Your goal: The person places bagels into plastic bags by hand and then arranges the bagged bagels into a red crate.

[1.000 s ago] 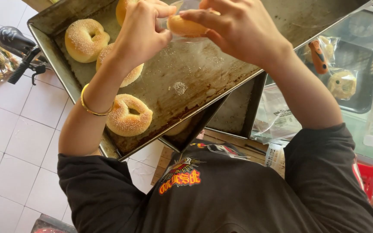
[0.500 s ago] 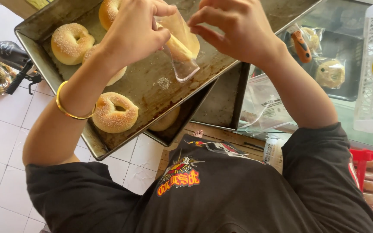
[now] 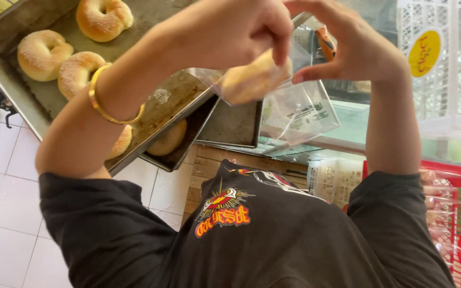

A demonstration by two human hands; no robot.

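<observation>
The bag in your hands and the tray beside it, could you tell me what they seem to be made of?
The bag looks like thin clear plastic film: glossy, creased, and the doughnut shows through it. The tray seems to be sheet metal, dull grey and stained, with a folded rim.

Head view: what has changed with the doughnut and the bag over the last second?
The sugared ring doughnut, held bare above the tray a second ago, now sits inside the clear plastic bag. The left hand pinches the bag's top over it and the right hand holds the other edge; both have come off the tray towards the body. The metal baking tray and its remaining sugared doughnuts stayed put.
</observation>
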